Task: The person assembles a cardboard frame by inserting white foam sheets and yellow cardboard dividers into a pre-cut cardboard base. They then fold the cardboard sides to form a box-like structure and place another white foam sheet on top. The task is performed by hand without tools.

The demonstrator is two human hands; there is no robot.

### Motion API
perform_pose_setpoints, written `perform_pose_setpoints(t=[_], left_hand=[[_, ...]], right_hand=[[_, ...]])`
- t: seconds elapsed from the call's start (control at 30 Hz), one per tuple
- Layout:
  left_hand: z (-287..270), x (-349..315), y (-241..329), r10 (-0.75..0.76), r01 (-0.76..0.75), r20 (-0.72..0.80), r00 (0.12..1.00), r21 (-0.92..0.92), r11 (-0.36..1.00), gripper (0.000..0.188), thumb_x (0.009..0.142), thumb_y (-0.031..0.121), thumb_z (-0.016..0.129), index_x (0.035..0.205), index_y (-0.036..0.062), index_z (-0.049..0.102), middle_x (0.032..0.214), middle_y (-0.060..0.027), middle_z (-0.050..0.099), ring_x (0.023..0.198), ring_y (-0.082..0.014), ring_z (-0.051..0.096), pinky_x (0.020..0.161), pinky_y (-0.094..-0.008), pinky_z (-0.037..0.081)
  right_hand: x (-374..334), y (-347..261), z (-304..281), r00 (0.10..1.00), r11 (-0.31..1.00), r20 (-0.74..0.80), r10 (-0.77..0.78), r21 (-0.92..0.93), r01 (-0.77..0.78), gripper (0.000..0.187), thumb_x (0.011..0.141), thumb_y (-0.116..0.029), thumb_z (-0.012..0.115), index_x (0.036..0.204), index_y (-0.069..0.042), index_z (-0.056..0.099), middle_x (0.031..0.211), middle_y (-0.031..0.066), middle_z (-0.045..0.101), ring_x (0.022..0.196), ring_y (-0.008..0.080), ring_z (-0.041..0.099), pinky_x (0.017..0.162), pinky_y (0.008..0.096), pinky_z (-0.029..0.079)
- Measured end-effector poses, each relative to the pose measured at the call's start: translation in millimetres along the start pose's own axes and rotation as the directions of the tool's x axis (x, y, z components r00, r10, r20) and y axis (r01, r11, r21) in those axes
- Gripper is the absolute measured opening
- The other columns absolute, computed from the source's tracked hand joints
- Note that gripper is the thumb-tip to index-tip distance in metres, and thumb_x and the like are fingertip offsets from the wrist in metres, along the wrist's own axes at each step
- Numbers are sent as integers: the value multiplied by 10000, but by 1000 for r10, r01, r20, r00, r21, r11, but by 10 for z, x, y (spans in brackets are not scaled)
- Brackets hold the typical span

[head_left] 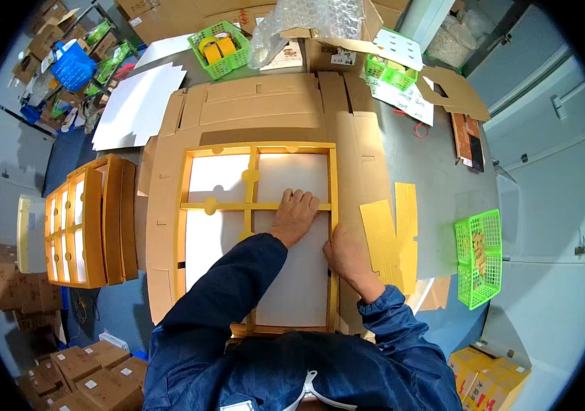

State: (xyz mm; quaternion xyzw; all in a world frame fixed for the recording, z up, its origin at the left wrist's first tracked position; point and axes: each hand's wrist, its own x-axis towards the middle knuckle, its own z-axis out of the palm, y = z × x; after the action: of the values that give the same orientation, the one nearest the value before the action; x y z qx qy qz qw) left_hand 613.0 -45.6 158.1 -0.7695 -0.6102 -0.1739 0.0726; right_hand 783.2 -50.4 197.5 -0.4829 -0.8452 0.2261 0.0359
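Note:
A shallow yellow cardboard box (184, 179) with a white lining lies in front of me, split into compartments by crossing yellow divider strips (272, 206) with round tabs. My left hand (297, 214) is closed over the crosswise strip near its right end, fingers curled down across it. At the box's right wall, just below that strip, my right hand (348, 252) is curled against the edge, its fingertips partly hidden. Under the box spreads a brown cardboard sheet (265, 109). Two loose yellow cardboard pieces (383, 236) lie right of my right hand.
Several similar yellow boxes (76, 229) stand stacked at the left. White sheets (138, 109) and a green basket with tape rolls (220, 49) lie at the far left. Bubble wrap (320, 19) sits at the back. Another green basket (479, 259) is at the table's right edge.

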Motion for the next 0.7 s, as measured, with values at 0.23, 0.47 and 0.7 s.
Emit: perform_pose_setpoints(t=[0.23,0.47,0.7], left_hand=[[61,25,11,24,-23,22,999,-30,999,100,821,149,565,865,61,546,824,-84,534,834,-249,505,793,-368,370],[-429,31,96,-106,62,-166,980,-250,966,297,788,125,612,1043,2,525,1056,-167,534,1037,-340,476,932,-459,329],[-806,-1194,762,-67,104,83,994,-596,796,305,770,60,635,1048,5,523,1075,-178,523,1021,-364,494,901,-451,391]], right_hand=[[41,44,98,999,1000,-54,-7,11,8,330,800,-125,542,1022,99,446,675,251,612,615,417,612,574,476,503],[-127,863,-152,966,896,-221,133,444,-22,550,827,-257,626,1246,41,429,1191,298,495,1117,395,481,959,436,388],[-1197,1369,51,911,926,-168,376,108,-362,788,743,-342,707,1316,61,345,1314,264,407,1218,428,386,1003,467,348]])
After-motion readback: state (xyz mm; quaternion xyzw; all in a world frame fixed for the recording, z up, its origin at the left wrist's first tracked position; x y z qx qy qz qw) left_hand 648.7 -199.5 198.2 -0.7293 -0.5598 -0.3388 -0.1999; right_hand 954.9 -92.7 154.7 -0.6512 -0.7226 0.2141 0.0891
